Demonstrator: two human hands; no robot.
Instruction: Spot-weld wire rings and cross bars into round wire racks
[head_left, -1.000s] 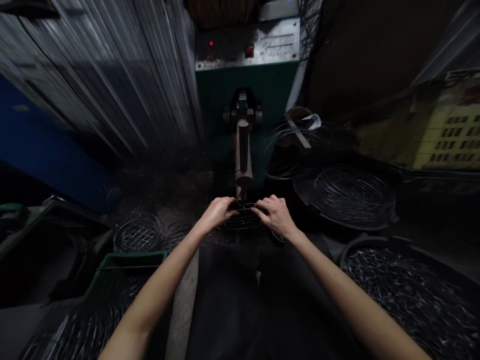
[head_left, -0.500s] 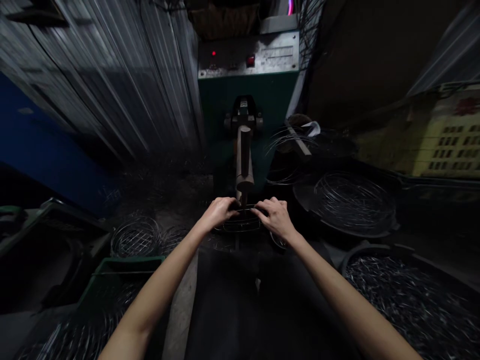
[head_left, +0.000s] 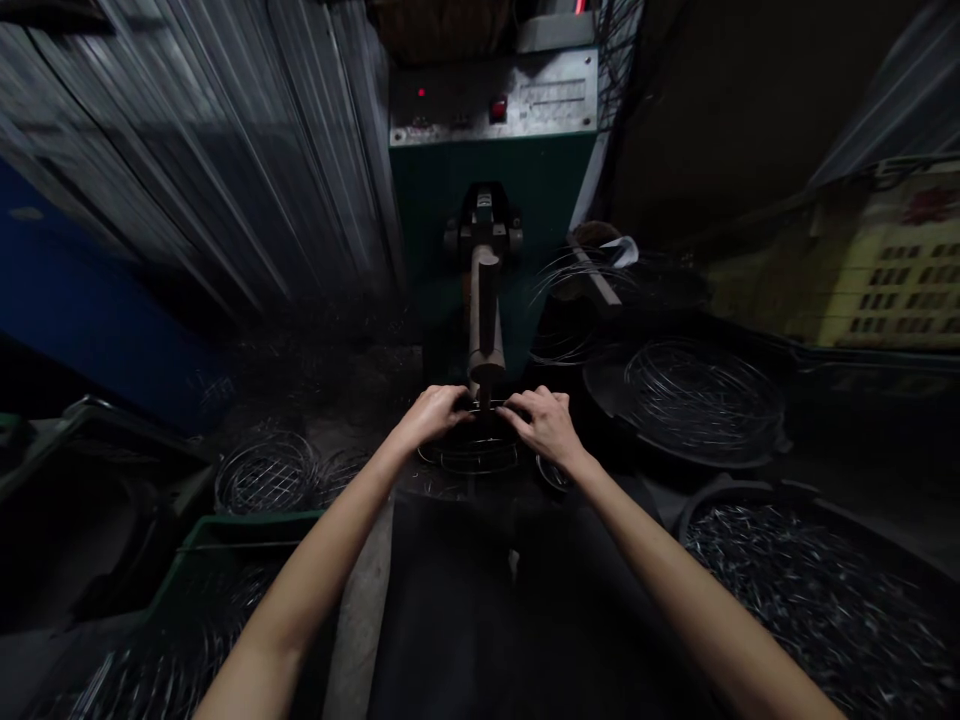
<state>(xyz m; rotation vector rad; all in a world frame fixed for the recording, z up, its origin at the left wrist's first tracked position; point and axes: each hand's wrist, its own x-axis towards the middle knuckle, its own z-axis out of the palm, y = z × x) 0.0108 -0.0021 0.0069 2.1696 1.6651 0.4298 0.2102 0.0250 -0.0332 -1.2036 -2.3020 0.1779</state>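
My left hand (head_left: 439, 412) and my right hand (head_left: 545, 422) face each other under the tip of a green machine's arm (head_left: 486, 320). Fingers of both hands are pinched on a thin wire frame (head_left: 480, 468), one hand on each side of the machine's tip. The frame's curved wires hang below the hands, faint in the dark. A metal tip (head_left: 486, 388) comes down between the hands at the frame's upper wire; whether it touches the wire I cannot tell. The fingertips are partly in shadow.
Round wire grids (head_left: 268, 475) lie at left above a green crate (head_left: 202, 530) of wire pieces. On the right stand a dark basin (head_left: 607, 400) with wire rings and a tub (head_left: 694, 505) full of short metal pieces. A yellow crate (head_left: 840, 320) is farther right. The machine's panel (head_left: 555, 95) has a red switch.
The wire frame has turned between my hands, and a wider curve of it now shows below them. Both hands stay pinched at the machine's tip. The whole view has shifted slightly.
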